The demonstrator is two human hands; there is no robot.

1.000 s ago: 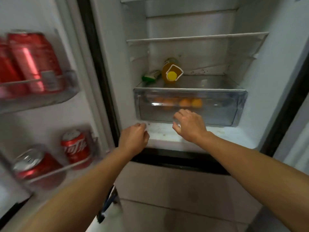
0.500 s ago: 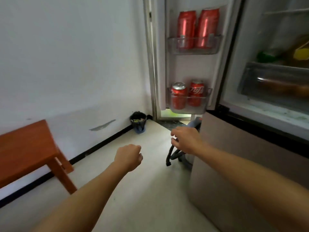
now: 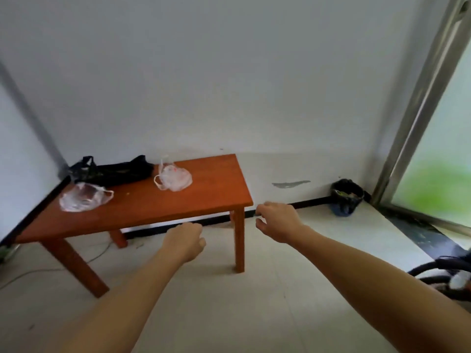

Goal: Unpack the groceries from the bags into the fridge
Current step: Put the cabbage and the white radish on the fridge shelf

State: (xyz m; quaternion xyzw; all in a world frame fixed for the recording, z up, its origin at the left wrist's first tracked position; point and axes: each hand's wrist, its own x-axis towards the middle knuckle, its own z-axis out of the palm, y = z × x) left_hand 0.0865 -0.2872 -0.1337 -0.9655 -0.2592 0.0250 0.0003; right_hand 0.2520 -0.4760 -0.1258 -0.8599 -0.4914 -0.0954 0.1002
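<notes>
Nearest, left hand (image 3: 184,242) raised over the pale floor (image 3: 229,314), fingers (image 3: 197,229) curled into the palm, gripping nothing. Just right of it and slightly farther, right hand (image 3: 279,221), fingers (image 3: 262,208) loosely bent, apart from the thumb, likewise empty. Just beyond the left fingers, a red-brown wooden table (image 3: 178,202). Farther and leftward on it, three bags: clear plastic bag (image 3: 79,198), white plastic bag (image 3: 173,178) with red print too blurred to read, black bag (image 3: 114,170) by the wall (image 3: 229,85). Far right of the right fingers, a dark bin (image 3: 345,196) in the corner.
</notes>
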